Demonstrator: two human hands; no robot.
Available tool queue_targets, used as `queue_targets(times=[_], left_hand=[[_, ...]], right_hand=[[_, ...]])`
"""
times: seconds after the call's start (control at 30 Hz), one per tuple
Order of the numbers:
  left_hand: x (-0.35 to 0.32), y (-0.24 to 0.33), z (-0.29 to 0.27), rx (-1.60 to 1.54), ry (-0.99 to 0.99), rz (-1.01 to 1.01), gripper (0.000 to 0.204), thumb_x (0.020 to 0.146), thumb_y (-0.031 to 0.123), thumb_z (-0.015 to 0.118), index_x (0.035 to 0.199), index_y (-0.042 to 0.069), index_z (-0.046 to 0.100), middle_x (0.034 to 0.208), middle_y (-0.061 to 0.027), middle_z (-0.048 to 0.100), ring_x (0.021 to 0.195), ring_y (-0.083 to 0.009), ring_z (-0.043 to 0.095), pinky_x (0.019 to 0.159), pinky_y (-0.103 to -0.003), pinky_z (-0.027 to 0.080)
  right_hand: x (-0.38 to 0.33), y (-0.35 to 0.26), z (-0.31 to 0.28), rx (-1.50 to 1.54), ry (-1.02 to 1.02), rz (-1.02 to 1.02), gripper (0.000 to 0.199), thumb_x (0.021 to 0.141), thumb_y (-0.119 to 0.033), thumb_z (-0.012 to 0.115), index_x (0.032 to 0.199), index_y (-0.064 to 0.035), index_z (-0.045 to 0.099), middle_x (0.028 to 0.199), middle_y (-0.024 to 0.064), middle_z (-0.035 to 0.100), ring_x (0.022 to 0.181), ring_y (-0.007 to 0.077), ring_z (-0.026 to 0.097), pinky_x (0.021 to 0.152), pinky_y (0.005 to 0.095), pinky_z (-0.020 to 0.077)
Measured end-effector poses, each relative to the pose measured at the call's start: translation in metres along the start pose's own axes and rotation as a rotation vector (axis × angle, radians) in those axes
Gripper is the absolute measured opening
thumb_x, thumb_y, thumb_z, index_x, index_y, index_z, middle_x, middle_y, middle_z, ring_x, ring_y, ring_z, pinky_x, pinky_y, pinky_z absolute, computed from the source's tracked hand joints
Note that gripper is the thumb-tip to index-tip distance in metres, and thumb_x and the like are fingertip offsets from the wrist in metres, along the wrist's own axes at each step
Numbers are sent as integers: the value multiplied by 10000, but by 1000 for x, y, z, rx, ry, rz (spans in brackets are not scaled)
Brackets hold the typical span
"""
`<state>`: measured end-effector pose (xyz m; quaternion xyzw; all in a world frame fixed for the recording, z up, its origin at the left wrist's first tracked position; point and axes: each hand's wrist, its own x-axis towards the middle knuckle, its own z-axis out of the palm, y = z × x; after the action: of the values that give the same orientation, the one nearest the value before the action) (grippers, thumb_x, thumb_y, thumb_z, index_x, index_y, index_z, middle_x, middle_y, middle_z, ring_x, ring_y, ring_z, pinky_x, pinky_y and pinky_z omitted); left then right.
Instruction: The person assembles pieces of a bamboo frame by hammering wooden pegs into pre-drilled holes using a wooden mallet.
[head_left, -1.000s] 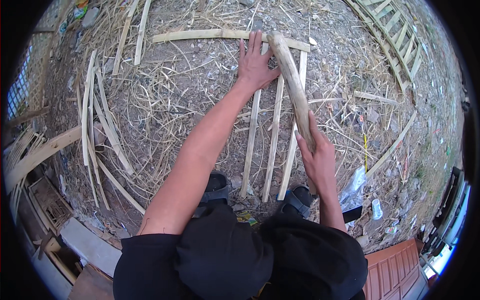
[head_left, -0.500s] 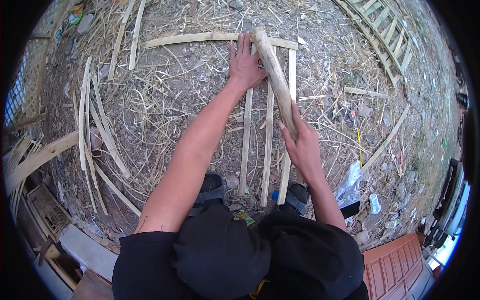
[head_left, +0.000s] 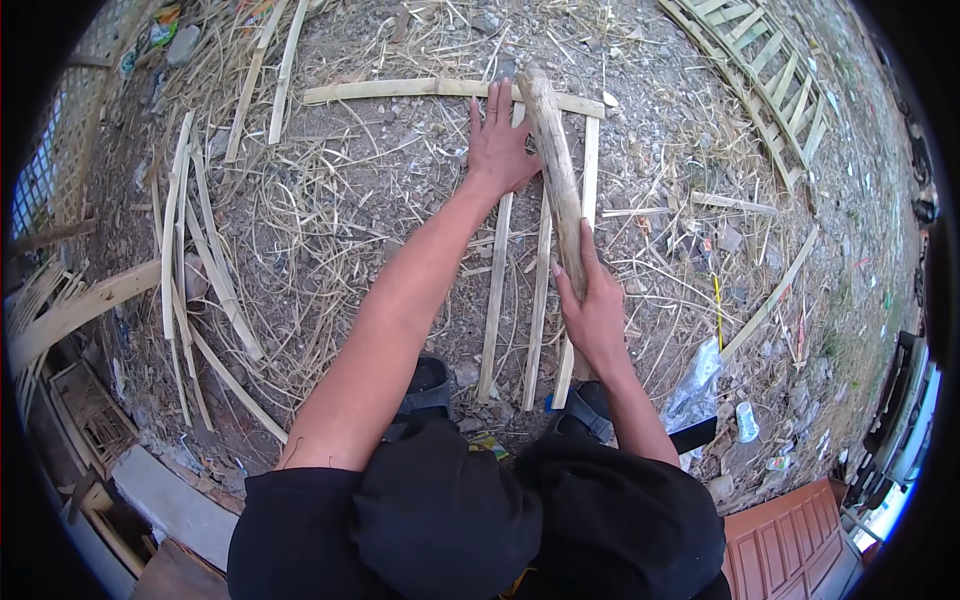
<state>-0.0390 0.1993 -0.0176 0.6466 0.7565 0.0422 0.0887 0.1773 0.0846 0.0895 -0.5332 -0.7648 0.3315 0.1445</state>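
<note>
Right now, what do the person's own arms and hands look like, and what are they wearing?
Both hands are bare: no gloves, rings or watch visible on the left hand or right hand. Both forearms are uncovered; black short sleeves begin near the shoulders. No markings visible.

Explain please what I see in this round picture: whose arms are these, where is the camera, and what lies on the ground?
The camera sits on a person's head and looks down, so the arms are the person's own; the wide lens bends the edges. The left hand presses flat on thin bamboo strips laid side by side on the dirt ground. The right hand grips a thick wooden stick, whose far end reaches a crosswise strip. Dry straw lies around, and a bamboo lattice lies at the upper right.
</note>
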Motion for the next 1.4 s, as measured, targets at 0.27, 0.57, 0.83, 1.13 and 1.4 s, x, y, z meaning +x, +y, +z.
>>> queue_targets(times=[0.27,0.57,0.83,1.13,1.4], left_hand=[[-1,-5,15,-188,189,37,825,921,757,446,1621,347,290,1693,-263,49,1585,-388,-15,1252,-577,-7],[3,-4,12,-80,92,25,809,928,724,472,1603,292,356,1687,-282,51,1583,-398,-8,1250,-583,1],[-4,-5,5,-119,129,27,827,925,739,462,1618,313,313,1692,-271,40,1584,-392,-28,1250,-581,-2],[-5,-5,8,-221,152,30,833,909,720,512,1615,326,314,1692,-273,32,1584,-393,-29,1252,-573,-16],[-2,-4,13,29,-6,2,842,923,689,522,1620,265,313,1686,-287,43,1579,-414,-8,1248,-592,3]], right_hand=[[7,-29,-10,210,284,-199,755,985,-131,632,1632,-141,245,1051,301,665,908,440,703,804,467,549],[12,-16,-1,76,76,-82,727,1006,-164,621,1633,-157,252,993,262,643,829,430,664,732,479,524],[-13,-10,10,98,44,-17,750,996,-128,626,1638,-142,240,1004,276,657,863,407,672,787,458,521],[-4,-16,9,145,261,-202,769,967,-61,646,1623,-61,243,986,238,651,818,393,654,756,466,523],[7,-16,-2,84,25,-9,713,1011,-184,608,1630,-141,257,1052,283,684,900,446,702,765,483,543]])
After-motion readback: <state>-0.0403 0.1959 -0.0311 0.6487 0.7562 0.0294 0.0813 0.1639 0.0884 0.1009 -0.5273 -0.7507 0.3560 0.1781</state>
